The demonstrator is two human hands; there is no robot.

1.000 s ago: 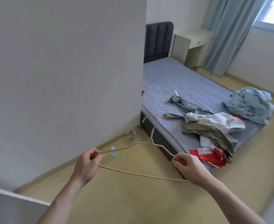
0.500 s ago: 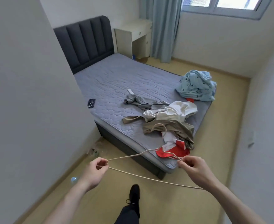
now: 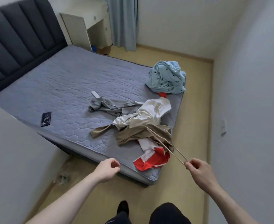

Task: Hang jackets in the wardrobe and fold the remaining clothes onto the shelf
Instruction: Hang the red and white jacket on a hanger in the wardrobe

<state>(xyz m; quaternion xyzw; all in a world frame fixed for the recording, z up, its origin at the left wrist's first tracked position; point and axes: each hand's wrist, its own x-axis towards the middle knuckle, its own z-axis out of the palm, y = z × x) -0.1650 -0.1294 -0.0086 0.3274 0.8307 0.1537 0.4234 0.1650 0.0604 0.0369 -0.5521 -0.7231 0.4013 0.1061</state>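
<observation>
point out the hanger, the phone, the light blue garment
hanger (image 3: 163, 143), head view, on its wire arms over the clothes.
phone (image 3: 46, 119), head view, middle of its back.
light blue garment (image 3: 167, 77), head view, centre of the heap.

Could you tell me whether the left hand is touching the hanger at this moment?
Apart. The head view shows the left hand loosely curled and holding nothing, with bare mattress between it and the hanger, which only the right hand pinches.

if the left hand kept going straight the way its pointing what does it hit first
Most likely the near edge of the mattress, just ahead of the left hand, and beyond that the red and white garment. Depth is hard to judge from one view, so the hand may pass above the edge.
</observation>
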